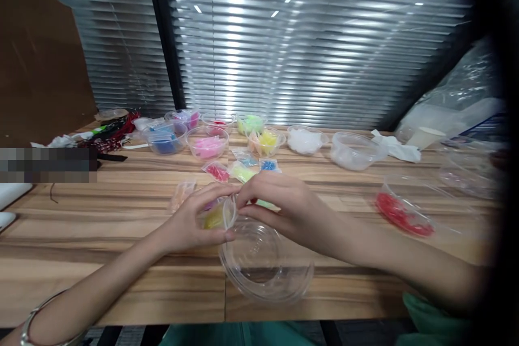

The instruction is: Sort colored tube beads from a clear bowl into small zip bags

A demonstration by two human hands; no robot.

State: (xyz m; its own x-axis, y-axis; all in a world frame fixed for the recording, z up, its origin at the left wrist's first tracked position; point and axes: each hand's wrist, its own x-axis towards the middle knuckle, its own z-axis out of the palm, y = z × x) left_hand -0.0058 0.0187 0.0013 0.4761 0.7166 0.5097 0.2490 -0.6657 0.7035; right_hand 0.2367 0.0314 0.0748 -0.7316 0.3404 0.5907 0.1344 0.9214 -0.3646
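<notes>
My left hand (197, 219) is wrapped round a small clear bag (214, 217) with yellow contents, its fingers and thumb on either side. The bag's pale open-looking rim faces right. My right hand (279, 203) pinches at that rim, fingertips touching it. Below both hands lies a round clear plastic container (265, 286) on the wooden table. Just beyond the hands are small packets: a red one (217, 171), a yellow-green one (242, 172) and a blue one (269, 165). An orange packet (181, 194) lies left of them.
Clear bowls line the back, with blue (164, 140), pink (207, 146), yellow and white (305, 140) contents. At right, red pieces (403, 215) lie in a clear container. Dark and red cords (109, 132) are at back left. Blinds (324, 38) stand behind the table.
</notes>
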